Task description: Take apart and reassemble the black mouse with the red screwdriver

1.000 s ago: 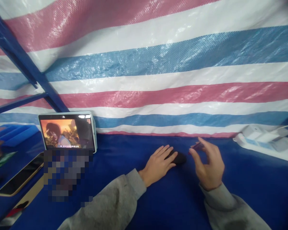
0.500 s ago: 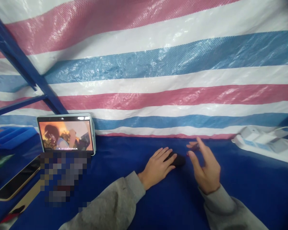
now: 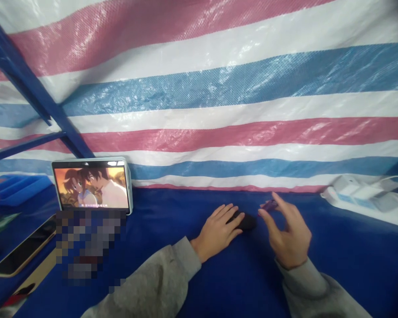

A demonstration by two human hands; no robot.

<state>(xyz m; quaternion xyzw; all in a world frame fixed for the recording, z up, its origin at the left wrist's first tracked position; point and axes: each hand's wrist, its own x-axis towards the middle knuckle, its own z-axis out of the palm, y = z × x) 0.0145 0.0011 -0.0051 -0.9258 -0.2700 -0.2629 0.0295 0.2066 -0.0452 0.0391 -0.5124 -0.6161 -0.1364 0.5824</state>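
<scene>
One left hand (image 3: 217,232) on black object (image 3: 249,221), right (image 3: 291,238) pinching purple piece (image 3: 269,205), subtitle (image 3: 94,205) illegible

Rests the left hand (image 3: 218,233) over a dark rounded object (image 3: 248,222) on the blue table (image 3: 159,216), and pinches a small purple item (image 3: 269,205) between thumb and fingers of the right hand (image 3: 290,236), just beside it. Has a lit tablet (image 3: 93,187) standing to the left, a phone (image 3: 24,247) lying near it, a white power strip (image 3: 368,207) to the right, and a striped sheet (image 3: 219,128) behind.
</scene>
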